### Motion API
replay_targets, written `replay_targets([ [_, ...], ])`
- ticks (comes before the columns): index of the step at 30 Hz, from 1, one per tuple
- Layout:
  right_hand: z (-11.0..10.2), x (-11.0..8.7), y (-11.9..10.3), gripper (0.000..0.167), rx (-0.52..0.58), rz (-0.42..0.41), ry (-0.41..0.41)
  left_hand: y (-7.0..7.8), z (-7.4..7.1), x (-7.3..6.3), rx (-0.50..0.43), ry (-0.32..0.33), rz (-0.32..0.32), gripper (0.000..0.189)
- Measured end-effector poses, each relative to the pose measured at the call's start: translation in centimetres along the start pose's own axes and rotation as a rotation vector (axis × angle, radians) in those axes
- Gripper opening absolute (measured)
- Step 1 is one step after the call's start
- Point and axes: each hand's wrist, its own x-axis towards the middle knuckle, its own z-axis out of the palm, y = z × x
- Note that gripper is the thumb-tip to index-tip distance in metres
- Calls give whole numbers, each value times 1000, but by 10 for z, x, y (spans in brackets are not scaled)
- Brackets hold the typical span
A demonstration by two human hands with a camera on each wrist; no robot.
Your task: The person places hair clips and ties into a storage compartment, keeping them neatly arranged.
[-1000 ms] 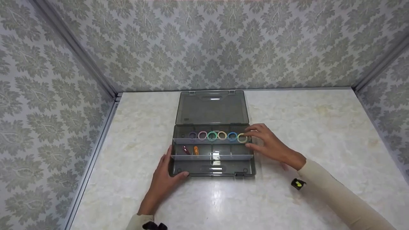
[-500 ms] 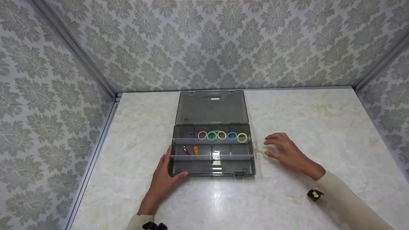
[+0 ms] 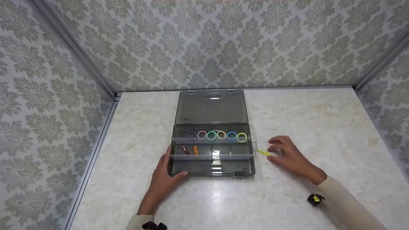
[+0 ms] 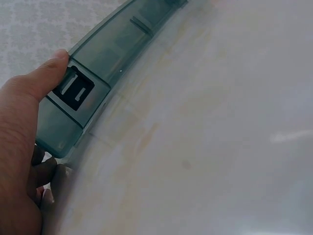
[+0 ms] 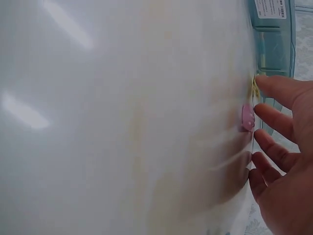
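Note:
A grey see-through plastic organizer box (image 3: 212, 164) lies with its lid laid back. My left hand (image 3: 164, 179) holds its front left corner, thumb on the front and fingers along the side. Several coloured rings like hair ties (image 3: 212, 136) line the back compartment. A maroon hair clip (image 3: 185, 149) and an orange hair clip (image 3: 196, 150) lie in the middle one. Right of the box, my right hand (image 3: 292, 159) has its thumb at a yellow hair clip (image 3: 264, 153), the other fingers apart from it. A pink clip (image 5: 248, 118) lies by the index fingertip in the right wrist view.
The box's lid (image 3: 211, 107) reaches toward the patterned back wall (image 3: 230, 44). A pale marbled table (image 3: 319, 127) lies beneath everything. Patterned side walls stand left and right.
My right hand has let go of the yellow ring at the back compartment's right end and moved right and toward me, to the yellow hair clip. My left hand stays at the box corner.

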Motion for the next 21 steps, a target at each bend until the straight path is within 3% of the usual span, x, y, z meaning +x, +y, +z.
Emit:
replay_targets([
  [14,5,1,0,15,-40,-23,32,-3,-1,1,-15,6,32,120],
  [21,7,1,-1,13,-24,6,33,-1,0,1,2,11,13,122],
])
